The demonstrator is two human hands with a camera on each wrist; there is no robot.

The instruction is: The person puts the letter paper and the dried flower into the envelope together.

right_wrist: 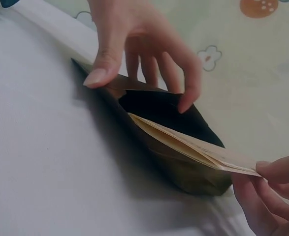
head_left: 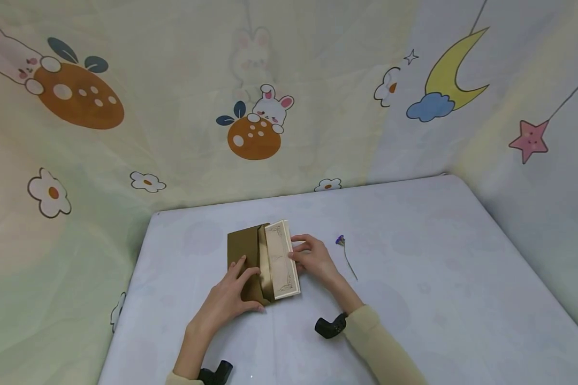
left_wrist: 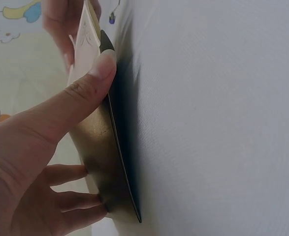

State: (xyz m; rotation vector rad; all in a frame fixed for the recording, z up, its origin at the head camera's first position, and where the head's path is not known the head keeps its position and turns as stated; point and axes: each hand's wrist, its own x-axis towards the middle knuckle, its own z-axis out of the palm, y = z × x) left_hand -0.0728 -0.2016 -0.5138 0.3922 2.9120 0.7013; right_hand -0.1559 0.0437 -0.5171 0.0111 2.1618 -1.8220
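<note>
A brown-gold envelope (head_left: pixel 243 243) lies on the table, its mouth spread toward the right. My left hand (head_left: pixel 227 299) holds it, thumb at the near edge and fingertips on the upper face, the index finger at the lip of the mouth. A cream card (head_left: pixel 280 262) with printed scrollwork sits at that mouth, its left edge inside the envelope. Thumb and fingers of my right hand (head_left: pixel 318 262) pinch the card's outer edge. From the right wrist, the folded layers of the card (right_wrist: pixel 193 150) show, tilted over the envelope's flap (right_wrist: pixel 198 179).
Right of my right hand lies a small purple flower (head_left: pixel 340 240) on a thin stem. A white cloth covers the table (head_left: pixel 414 240). Behind it hangs a curtain (head_left: pixel 183 107) printed with rabbits and daisies. Black cameras (head_left: pixel 331 326) are strapped to both wrists.
</note>
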